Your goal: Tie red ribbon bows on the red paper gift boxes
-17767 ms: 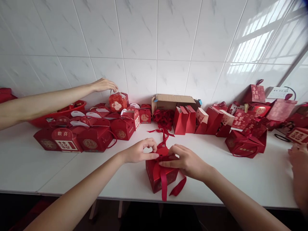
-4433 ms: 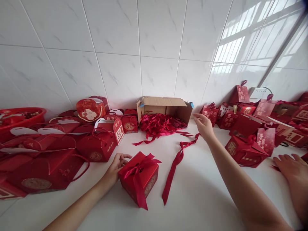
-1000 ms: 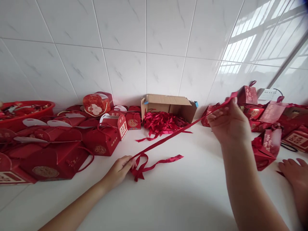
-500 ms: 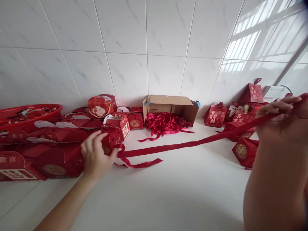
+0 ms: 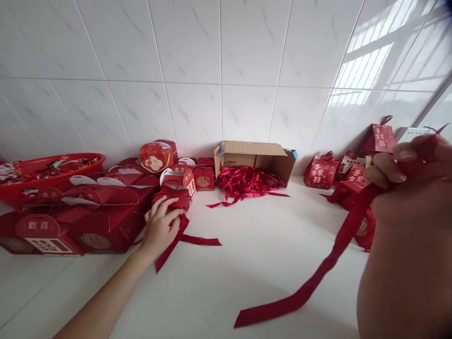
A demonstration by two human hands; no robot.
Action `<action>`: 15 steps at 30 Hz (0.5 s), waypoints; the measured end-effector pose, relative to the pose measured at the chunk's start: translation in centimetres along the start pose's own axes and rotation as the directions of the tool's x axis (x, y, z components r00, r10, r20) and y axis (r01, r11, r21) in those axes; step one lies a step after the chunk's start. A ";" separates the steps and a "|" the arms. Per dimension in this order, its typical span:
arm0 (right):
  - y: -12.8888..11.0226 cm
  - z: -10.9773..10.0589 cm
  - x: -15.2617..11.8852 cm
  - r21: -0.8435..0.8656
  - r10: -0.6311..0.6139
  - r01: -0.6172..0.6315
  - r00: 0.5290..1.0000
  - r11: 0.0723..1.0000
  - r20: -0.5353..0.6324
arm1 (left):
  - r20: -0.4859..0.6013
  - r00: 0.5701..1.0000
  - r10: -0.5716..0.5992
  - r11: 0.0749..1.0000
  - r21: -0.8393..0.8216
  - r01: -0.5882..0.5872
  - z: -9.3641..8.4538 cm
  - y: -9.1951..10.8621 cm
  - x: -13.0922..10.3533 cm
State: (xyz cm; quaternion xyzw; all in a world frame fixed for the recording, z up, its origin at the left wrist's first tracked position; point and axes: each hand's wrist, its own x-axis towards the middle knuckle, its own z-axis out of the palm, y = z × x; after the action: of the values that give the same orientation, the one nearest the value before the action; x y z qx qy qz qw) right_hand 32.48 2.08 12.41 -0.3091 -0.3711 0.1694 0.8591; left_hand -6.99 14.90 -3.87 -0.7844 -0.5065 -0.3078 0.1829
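My left hand point(image 5: 163, 227) is at a small red gift box point(image 5: 181, 201) left of centre, fingers bent over its front and thumb near the ribbon. A red ribbon point(image 5: 183, 234) with two loose tails comes out beside my fingers onto the white counter. High on the right, my right hand point(image 5: 406, 165) is closed around a long red ribbon point(image 5: 335, 252). Its free end slants down to the counter, and a short tip sticks up above my fist. The part inside the fist is hidden.
Against the tiled wall stands a cardboard box point(image 5: 256, 149) with red ribbons point(image 5: 243, 181) spilling out. Folded red gift boxes point(image 5: 106, 228) crowd the left, before a red basin point(image 5: 95, 162). Smaller red boxes point(image 5: 320, 172) stand at the right near a white socket panel point(image 5: 411, 133).
The long ribbon, stretched between both hands before, now hangs from my right hand with its left end loose. My left fingers have come together over the small box. The view has shifted slightly left.
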 end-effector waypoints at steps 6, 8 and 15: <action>0.0 0.2 -0.2 0.044 -0.017 0.014 0.997 0.999 0.072 | 0.048 0.992 0.113 0.965 -0.245 -0.098 -1.6 0.7 0.0; 0.0 0.3 -0.3 0.032 -0.012 0.009 0.997 0.999 0.075 | 0.005 0.996 0.087 0.948 -0.308 -0.081 -1.7 0.8 0.1; 0.4 1.0 -0.8 0.005 -0.024 0.023 0.992 1.000 0.124 | -0.097 0.978 -0.186 0.976 -0.134 0.173 0.2 0.2 0.5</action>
State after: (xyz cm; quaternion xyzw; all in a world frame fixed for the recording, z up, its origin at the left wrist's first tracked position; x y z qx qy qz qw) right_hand 31.21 2.37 12.26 -0.2920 -0.4271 0.1789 0.8368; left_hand -6.64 15.24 -3.66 -0.7274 -0.5444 -0.3962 0.1322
